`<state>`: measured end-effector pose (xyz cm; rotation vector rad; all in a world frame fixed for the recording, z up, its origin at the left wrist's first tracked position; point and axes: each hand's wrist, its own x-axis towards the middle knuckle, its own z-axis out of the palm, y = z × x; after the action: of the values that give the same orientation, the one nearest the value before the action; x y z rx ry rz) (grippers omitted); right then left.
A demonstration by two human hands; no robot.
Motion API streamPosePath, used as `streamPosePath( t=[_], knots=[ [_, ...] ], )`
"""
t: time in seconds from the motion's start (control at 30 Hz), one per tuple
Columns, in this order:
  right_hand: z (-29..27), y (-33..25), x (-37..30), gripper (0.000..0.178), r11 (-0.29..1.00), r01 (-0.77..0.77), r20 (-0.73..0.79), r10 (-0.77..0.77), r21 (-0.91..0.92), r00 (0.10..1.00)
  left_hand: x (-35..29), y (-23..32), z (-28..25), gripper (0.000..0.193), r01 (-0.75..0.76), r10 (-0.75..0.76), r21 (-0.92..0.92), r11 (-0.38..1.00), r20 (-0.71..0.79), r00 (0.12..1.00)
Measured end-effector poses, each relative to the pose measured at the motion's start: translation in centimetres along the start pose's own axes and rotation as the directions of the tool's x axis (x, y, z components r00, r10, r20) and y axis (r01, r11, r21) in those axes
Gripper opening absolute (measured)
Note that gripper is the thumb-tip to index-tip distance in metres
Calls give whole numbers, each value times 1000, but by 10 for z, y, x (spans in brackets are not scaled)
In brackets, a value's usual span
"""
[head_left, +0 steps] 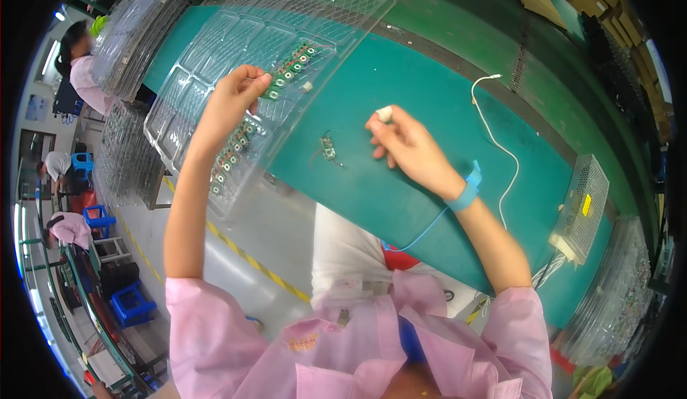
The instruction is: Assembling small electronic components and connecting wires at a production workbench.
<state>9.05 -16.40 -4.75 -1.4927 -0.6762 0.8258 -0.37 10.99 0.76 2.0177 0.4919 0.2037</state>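
My left hand [237, 98] is closed, thumb and fingers pinching the near end of a green circuit board strip [292, 67] with white round parts along it. The strip is over a clear plastic tray [187, 93] divided into compartments. Nearer me in the tray lie more green circuit boards [230, 157]. My right hand [411, 145] hovers above the green table mat, fingers curled and thumb against the forefinger, nothing visible in them. A pale finger cot [384, 114] covers one fingertip. Left of that hand, a small circuit board with thin wires [328, 148] lies on the mat.
A blue wrist strap [466, 190] with a cord circles my right wrist. A white cable [505, 148] curves across the mat [429, 77]. At right stands a perforated metal box [583, 202]. Stacked clear trays stand at far left [143, 34] and lower right [608, 292]. Other people sit at left.
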Motion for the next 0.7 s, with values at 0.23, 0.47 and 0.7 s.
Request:
streamPosePath(
  t=[0.23,0.47,0.7],
  knots=[
    [-6,12,6,13,999,-41,-19,41,-11,999,21,-23,7,15,133,-94,710,692,-94,991],
    [-7,13,5,12,1000,-21,-16,21,-17,1000,24,-42,16,20,-38,289,861,508,-129,948],
    [-6,13,5,12,999,-13,-16,12,-30,1000,-23,-3,42,25,-114,376,849,516,-105,921]
  ],
)
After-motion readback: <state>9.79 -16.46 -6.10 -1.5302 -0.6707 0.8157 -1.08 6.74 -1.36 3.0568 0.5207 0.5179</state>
